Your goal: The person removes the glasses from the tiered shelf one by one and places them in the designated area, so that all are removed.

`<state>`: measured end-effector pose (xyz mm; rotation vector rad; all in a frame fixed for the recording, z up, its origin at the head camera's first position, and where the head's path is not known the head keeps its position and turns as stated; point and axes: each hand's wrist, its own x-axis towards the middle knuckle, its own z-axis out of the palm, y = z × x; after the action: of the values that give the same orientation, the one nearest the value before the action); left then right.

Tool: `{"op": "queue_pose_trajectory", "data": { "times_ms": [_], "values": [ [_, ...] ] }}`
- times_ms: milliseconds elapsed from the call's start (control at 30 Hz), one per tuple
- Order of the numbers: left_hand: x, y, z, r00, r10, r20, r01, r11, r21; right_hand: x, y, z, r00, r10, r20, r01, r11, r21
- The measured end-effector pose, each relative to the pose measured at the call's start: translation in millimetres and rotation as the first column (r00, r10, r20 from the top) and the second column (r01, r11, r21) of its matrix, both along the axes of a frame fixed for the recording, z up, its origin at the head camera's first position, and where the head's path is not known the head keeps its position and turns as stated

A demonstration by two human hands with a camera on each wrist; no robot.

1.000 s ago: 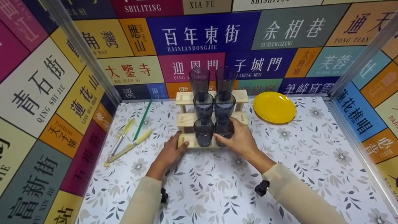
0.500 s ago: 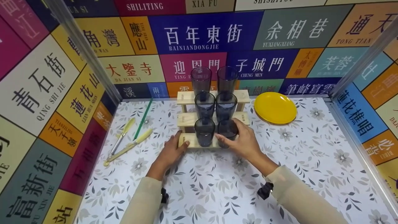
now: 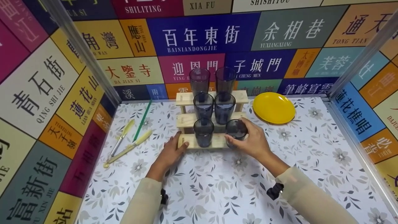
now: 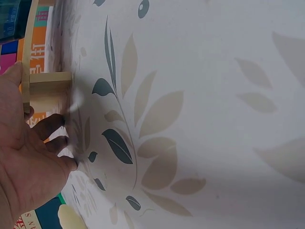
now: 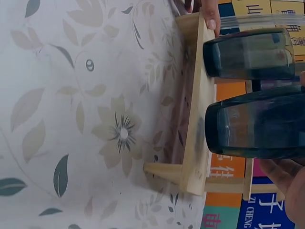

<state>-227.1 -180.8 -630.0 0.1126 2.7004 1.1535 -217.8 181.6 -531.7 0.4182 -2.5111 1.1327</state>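
Note:
A three-step wooden stand [image 3: 219,141] carries dark glass tumblers in pairs. The left hand [image 3: 172,150] holds the left end of its lowest step, thumb on top of the board. In the left wrist view, fingers of that hand [image 4: 33,157] reach below the board [image 4: 50,78]. My right hand [image 3: 256,140] grips the front right tumbler [image 3: 235,127], which is upright at the right part of the lowest step. In the right wrist view this tumbler [image 5: 257,126] is over the board, its base close to or on it. The front left tumbler [image 3: 203,133] stands beside it, apart.
Behind are two middle tumblers [image 3: 224,107] and two on the top step [image 3: 199,79]. A yellow plate [image 3: 274,107] lies right of the stand. Tongs [image 3: 143,137] and a green straw-like stick [image 3: 142,119] lie left. Printed walls [image 3: 202,31] enclose the patterned tabletop [image 3: 202,193].
The right hand has moved the front right tumbler to the right along the lowest step, widening the gap to the front left one. The left hand has stayed on the stand.

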Motion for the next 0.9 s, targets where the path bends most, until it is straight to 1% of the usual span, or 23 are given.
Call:
{"op": "queue_pose_trajectory", "data": {
  "times_ms": [200,433,700,900],
  "values": [
    [-0.6,0,0.6,1.000,-0.005,-0.013,0.005,1.000,-0.013,-1.4,19,1.9,1.000,-0.020,-0.016,0.020,1.000,0.006],
    [-1.2,1,-0.2,1.000,0.011,0.024,-0.011,1.000,-0.017,-3.1,44,0.7,0.998,-0.054,-0.017,0.054,0.998,0.020],
    [0.6,2,-0.5,0.999,0.026,0.028,-0.026,1.000,-0.003,-4.9,69,-2.7,0.991,-0.137,-0.004,0.137,0.989,0.055],
    [-0.8,3,-1.6,0.999,0.027,0.037,-0.027,1.000,-0.016,-8.8,87,-7.1,0.984,-0.181,0.003,0.180,0.983,0.046]
  ]
}}
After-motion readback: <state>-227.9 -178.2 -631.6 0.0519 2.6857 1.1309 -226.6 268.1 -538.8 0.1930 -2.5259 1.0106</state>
